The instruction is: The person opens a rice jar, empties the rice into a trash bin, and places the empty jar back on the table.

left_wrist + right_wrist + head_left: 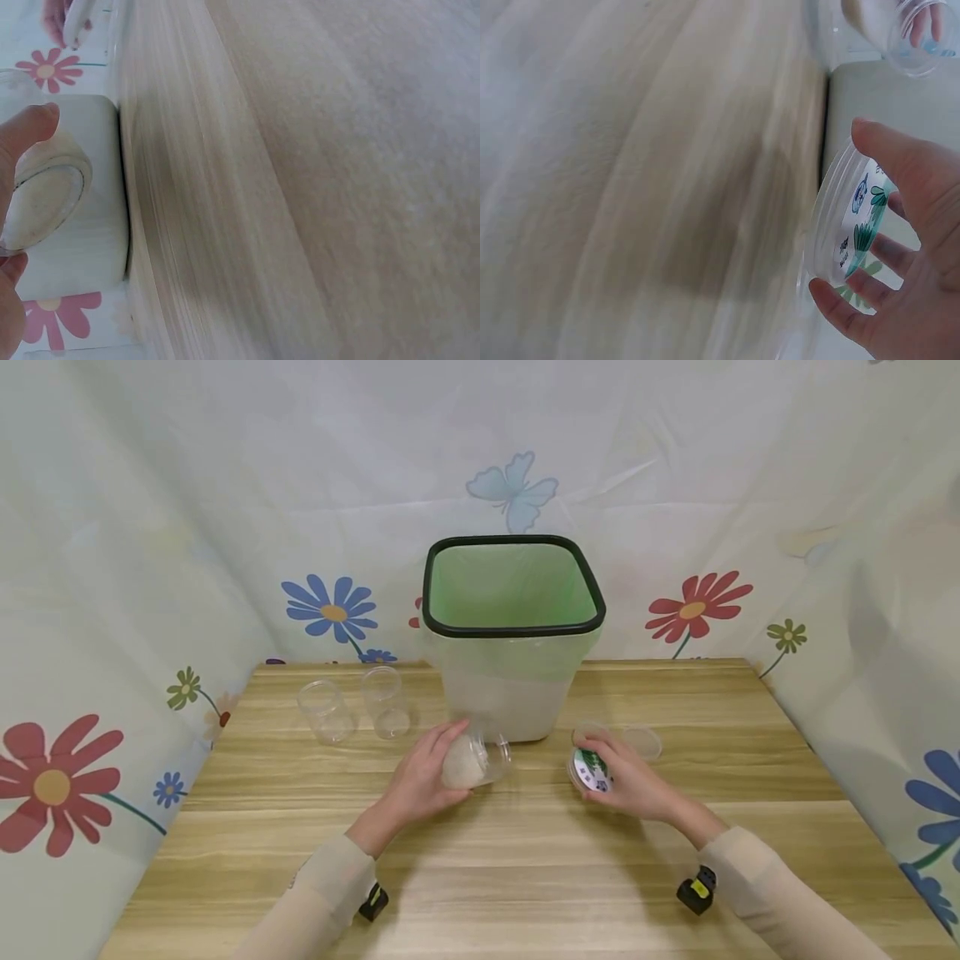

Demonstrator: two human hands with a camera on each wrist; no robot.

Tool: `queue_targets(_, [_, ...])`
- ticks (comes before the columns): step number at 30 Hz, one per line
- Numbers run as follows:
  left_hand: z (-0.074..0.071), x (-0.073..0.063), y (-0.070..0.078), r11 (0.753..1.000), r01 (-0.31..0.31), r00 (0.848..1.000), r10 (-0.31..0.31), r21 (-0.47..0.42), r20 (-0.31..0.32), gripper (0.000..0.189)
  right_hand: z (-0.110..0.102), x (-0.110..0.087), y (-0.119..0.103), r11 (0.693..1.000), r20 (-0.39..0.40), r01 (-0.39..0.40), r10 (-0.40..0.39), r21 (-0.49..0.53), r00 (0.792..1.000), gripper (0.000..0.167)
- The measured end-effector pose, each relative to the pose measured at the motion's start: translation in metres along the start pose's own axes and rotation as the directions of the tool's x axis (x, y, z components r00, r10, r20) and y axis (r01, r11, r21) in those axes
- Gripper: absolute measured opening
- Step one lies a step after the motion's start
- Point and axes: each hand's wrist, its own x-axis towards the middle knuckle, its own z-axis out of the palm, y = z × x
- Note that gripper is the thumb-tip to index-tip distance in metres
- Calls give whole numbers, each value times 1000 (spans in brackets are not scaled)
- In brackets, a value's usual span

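In the head view, my left hand [427,777] grips a clear plastic jar [495,762] tipped on its side, mouth toward the right. Something whitish fills its base end, and the round bottom faces the camera in the left wrist view. My right hand [626,781] holds a round clear-rimmed lid [590,771] by its edges, thumb on one side and fingers on the other. A white label with green leaves and small dark print covers the lid's face [864,214]. Jar and lid are apart, in front of the bin.
Behind the hands stands a pale green bin [506,685] with a black rim. Two clear jars [326,714] stand upright at the left. Clear round lids [642,742] lie on the wooden table [525,877] by the right hand. A flowered cloth [225,485] surrounds the table.
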Motion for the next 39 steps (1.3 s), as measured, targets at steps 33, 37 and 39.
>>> queue_targets(33, [1, -4, 0, 1000, -3, 1000, 3, 21, -21, 103, 2, -32, 24, 981, -6, -160, 160, -108, 987, 70])
queue_targets(37, [1, -4, 0, 1000, -1, 1000, 1, 23, -17, 103, 3, -32, 26, 979, -2, -168, 169, -119, 986, 70])
queue_targets(39, [0, -4, 0, 1000, 2, 1000, -1, 22, -15, 102, 4, -31, 26, 978, -4, -160, 161, -131, 987, 68])
